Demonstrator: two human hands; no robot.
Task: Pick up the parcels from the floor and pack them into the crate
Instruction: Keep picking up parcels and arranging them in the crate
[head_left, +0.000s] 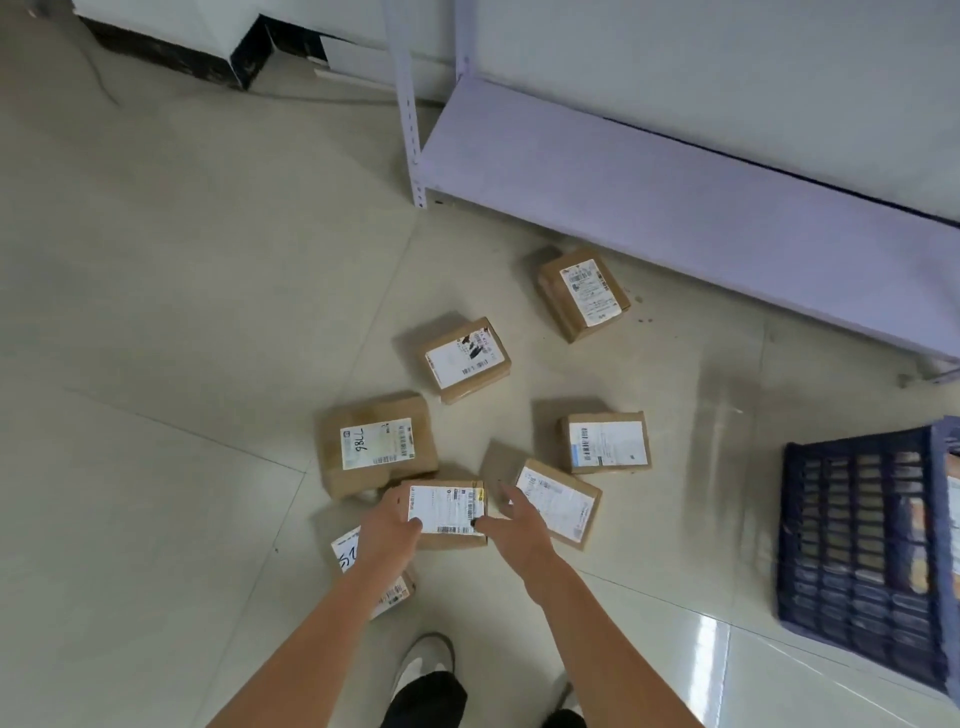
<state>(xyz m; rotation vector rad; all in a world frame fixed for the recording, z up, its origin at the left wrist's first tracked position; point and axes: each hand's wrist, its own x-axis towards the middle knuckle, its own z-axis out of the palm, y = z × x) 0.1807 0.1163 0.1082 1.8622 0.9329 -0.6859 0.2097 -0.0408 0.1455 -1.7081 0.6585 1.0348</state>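
Seven cardboard parcels were in view, one of them in hand. Left hand (390, 525) gripped the held parcel (445, 512) at its left edge, thumb curled onto the label; right hand (514, 525) had its thumb on the right edge, fingers spread loose behind (partial hold at best). Just left of the grip sat the parcel marked 98LL (378, 444), touching or nearly so. Below the left wrist, another parcel (396, 590), mostly hidden by the forearm. Just right of the grip, a tilted parcel (558, 503); beyond it three more (608, 442) (466, 359) (584, 293). Blue crate (862, 551) stood well right of the grip, one crate only. White shelf rack (649, 197) behind. Tiled floor (182, 364) under everything.
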